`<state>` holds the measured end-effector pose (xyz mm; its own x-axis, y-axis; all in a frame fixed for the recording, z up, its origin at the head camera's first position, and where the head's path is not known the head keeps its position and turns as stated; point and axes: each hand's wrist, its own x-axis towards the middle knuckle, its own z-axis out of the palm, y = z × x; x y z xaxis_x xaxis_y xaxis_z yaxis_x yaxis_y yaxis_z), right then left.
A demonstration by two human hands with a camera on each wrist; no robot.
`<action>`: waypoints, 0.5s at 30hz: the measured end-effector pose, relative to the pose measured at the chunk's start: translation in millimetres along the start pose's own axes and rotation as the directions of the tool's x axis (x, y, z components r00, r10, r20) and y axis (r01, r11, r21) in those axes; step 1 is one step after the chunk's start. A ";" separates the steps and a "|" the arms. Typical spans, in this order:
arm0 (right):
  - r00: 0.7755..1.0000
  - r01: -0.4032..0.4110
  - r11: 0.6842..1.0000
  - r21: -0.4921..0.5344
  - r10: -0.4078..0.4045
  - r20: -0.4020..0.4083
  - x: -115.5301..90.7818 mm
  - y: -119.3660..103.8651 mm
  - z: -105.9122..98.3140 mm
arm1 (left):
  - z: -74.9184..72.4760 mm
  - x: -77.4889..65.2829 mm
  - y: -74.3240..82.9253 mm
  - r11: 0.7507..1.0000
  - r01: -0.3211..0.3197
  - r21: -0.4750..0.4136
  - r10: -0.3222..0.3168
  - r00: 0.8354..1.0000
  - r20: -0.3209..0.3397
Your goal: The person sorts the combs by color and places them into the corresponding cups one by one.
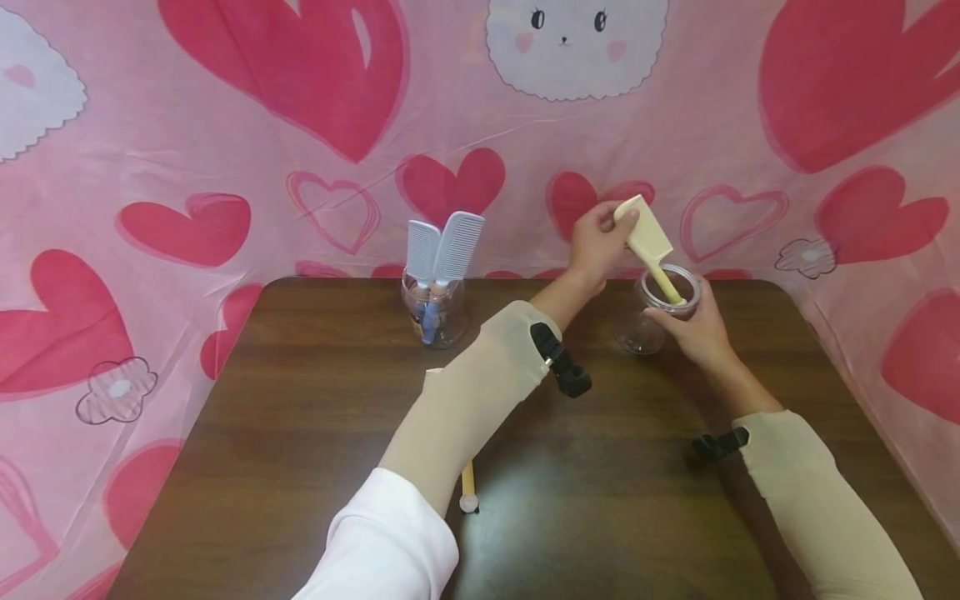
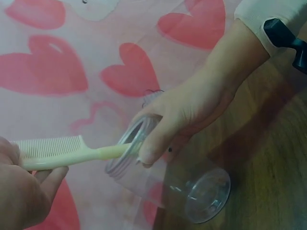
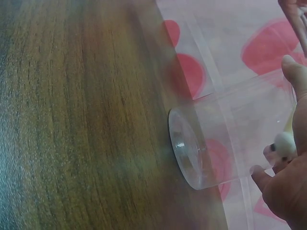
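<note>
My left hand (image 1: pixel 596 243) pinches a pale yellow comb (image 1: pixel 649 237) by its toothed end. The comb slants with its handle pointing down into the mouth of a clear jar (image 1: pixel 637 332). My right hand (image 1: pixel 702 327) grips that jar near the rim, thumb on the near side. In the right wrist view, a white round handle end (image 3: pixel 285 144) with dark spots shows beside the right fingers, inside the upper part of the jar. The jar's base (image 3: pixel 184 148) is on or very close to the tabletop; I cannot tell which.
Left of centre stands another clear jar (image 1: pixel 452 330) with two light blue combs (image 1: pixel 459 246), teeth ends up. A yellow handle (image 1: pixel 468 479) with a round end lies on the brown table (image 1: pixel 570 517), partly hidden under my left sleeve. A pink heart-patterned cloth (image 1: pixel 247 158) hangs behind.
</note>
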<state>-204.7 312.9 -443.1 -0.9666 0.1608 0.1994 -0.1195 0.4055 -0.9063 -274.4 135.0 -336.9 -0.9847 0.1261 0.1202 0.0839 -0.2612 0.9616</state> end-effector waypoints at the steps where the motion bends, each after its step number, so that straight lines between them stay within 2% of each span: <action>1: 1.000 0.002 1.000 0.002 -0.002 0.000 -0.3 -0.2 0.1 | 0.6 -0.5 -1.9 1.000 0.009 0.006 -0.009 1.000 -0.001; 9: 1.000 0.015 0.999 0.031 -0.015 0.001 0.6 1.2 0.7 | 2.7 -3.0 -15.9 0.995 0.091 -0.039 -0.092 0.996 -0.007; 13: 1.000 0.006 0.999 0.042 -0.007 0.010 0.7 -0.5 0.8 | 3.5 -2.6 -19.2 0.993 0.113 -0.025 -0.112 0.993 0.025; 15: 1.000 0.002 0.998 0.056 -0.003 0.018 -2.3 -9.2 0.6 | 4.2 -2.7 -19.9 0.992 0.125 -0.017 -0.124 0.992 0.038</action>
<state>-201.5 308.3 -435.4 -0.9702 0.1439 0.1952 -0.1335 0.3547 -0.9254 -272.8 143.8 -355.3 -0.9810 0.1937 0.0088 -0.0427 -0.2598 0.9647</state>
